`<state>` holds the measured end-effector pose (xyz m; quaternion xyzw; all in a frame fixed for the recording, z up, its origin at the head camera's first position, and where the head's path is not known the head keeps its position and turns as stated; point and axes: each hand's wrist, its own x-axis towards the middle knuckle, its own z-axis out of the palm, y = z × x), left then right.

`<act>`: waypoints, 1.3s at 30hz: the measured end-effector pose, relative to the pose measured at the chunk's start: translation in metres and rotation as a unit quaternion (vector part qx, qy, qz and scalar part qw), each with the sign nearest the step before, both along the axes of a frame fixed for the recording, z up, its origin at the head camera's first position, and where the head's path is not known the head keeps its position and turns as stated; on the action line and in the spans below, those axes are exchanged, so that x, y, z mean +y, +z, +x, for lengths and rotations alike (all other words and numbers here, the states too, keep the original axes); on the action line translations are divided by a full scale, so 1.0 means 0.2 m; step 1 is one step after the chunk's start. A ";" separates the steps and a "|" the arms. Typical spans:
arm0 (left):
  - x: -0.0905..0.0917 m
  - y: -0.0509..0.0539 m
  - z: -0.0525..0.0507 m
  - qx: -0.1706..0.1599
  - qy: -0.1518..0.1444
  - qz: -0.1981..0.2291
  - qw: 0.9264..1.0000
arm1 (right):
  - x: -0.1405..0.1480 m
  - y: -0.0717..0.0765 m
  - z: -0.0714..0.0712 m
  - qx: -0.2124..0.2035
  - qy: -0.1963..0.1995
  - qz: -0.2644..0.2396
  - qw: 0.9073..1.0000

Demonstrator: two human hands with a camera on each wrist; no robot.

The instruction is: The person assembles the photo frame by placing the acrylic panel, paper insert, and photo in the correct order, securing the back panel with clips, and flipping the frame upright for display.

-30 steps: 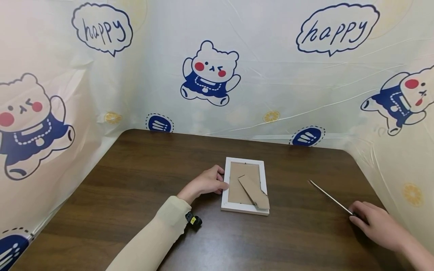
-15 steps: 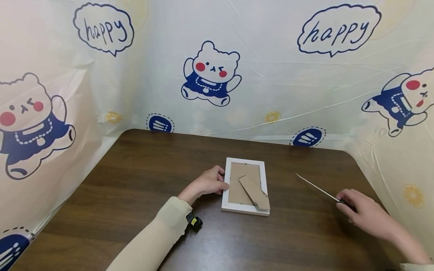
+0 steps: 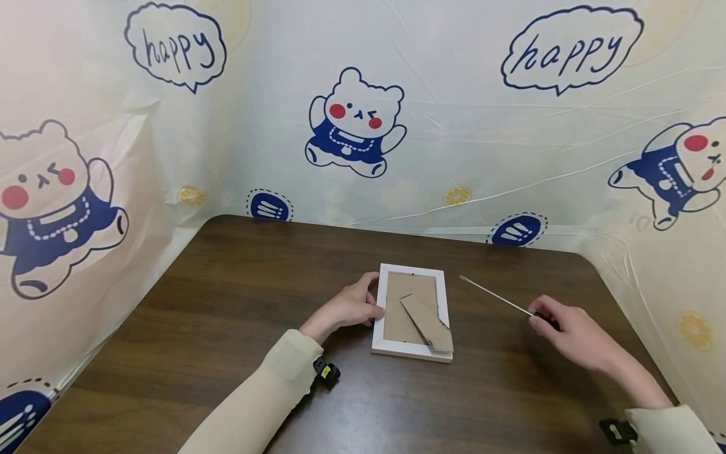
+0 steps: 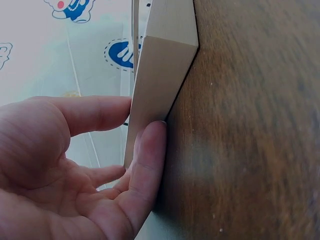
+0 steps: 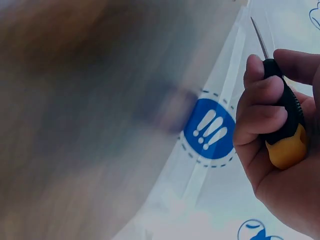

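A white picture frame lies face down on the brown table, its tan backing board upward. The brown stand flap on its back slants toward the lower right corner. My left hand holds the frame's left edge, thumb at the upper face and fingers against the side, as the left wrist view shows. To the right of the frame, my right hand grips a screwdriver by its black and yellow handle. The thin metal shaft points left toward the frame's upper right corner, apart from it.
The dark wooden table ends at a printed curtain behind and at both sides. Black wrist cameras sit on the left cuff and the right cuff.
My right hand has moved left and away from me with the screwdriver, bringing its tip near the frame. The left hand and the frame have stayed in place.
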<state>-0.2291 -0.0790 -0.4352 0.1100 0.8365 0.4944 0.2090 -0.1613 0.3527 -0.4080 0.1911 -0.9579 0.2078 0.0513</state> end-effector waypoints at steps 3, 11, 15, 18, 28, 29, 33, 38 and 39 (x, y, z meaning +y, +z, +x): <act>0.00 0.00 0.00 0.003 -0.005 -0.007 1.000 | -0.04 0.02 -0.03 -0.015 -0.005 -0.002 1.000; 0.00 0.00 0.00 0.009 -0.014 -0.013 1.000 | -0.15 0.08 -0.10 -0.043 0.011 0.012 0.999; -0.01 0.00 0.00 0.008 -0.014 -0.015 1.000 | -0.21 0.09 -0.13 -0.076 0.027 -0.006 0.997; -0.01 0.00 -0.01 0.008 -0.016 -0.016 1.000 | -0.24 0.11 -0.16 -0.130 0.031 -0.030 0.991; -0.01 -0.01 -0.02 0.011 -0.028 -0.019 0.999 | -0.33 0.14 -0.29 -0.106 0.060 0.016 0.992; -0.01 -0.01 -0.02 0.014 -0.032 -0.024 0.999 | -0.33 0.15 -0.30 -0.113 0.057 0.016 0.992; -0.01 -0.01 -0.02 0.026 -0.045 -0.045 0.998 | -0.35 0.15 -0.32 -0.102 0.054 0.035 0.993; -0.01 -0.02 -0.03 0.036 -0.054 -0.062 0.996 | -0.36 0.16 -0.33 -0.086 0.056 0.057 0.993; -0.02 -0.01 -0.03 0.037 -0.055 -0.063 0.996 | -0.36 0.17 -0.33 -0.097 0.056 0.053 0.992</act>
